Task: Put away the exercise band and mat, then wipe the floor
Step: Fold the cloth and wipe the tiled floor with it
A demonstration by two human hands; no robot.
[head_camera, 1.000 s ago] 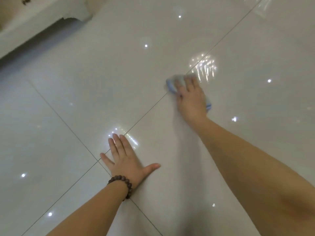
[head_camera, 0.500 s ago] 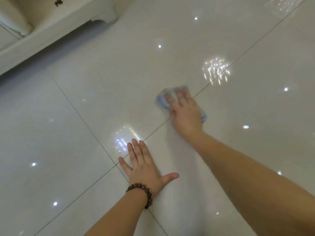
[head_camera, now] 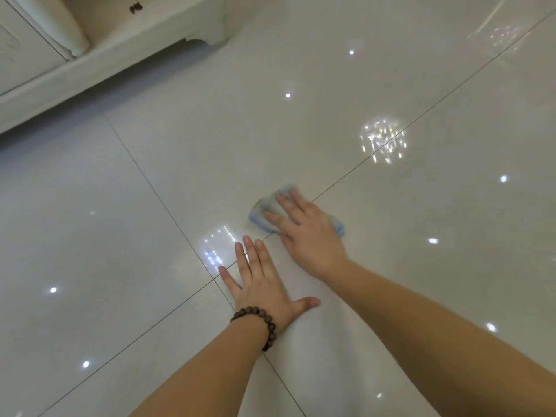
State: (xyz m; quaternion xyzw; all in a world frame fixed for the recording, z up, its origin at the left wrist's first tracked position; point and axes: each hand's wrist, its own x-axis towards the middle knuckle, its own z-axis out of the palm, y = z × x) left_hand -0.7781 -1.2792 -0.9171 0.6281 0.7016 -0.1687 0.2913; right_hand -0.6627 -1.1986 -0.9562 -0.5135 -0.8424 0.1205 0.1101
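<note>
A person kneeling over a glossy tiled floor (head_camera: 301, 130) wipes it with a blue cloth (head_camera: 264, 216), which lies just past the crossing of two grout lines, at about 12 o'clock from the braced left hand (head_camera: 264, 284). The right hand (head_camera: 304, 233) lies flat on the cloth, fingers straight and close together, pressing it to the tile rather than gripping it. The left hand, a bead bracelet (head_camera: 258, 323) at its wrist, is planted palm down with fingers spread and thumb out toward 3 o'clock, carrying the body's weight. A white cabinet (head_camera: 105, 58) stands at 10 o'clock. Neither exercise band nor mat is in view, so the wiping appears to be the last stage.

To do this step well, the judgement here is to keep the whole palm on the cloth so that it does not bunch, work in overlapping strokes across the grout line, and move the bracing hand only onto tile that is dry, since the polished surface looks slippery.

Compared with a second ago, the cloth and right hand have drawn back toward the body and across to the left, closing much of the gap to the left hand; the camera has also tipped up, showing more of the cabinet.
</note>
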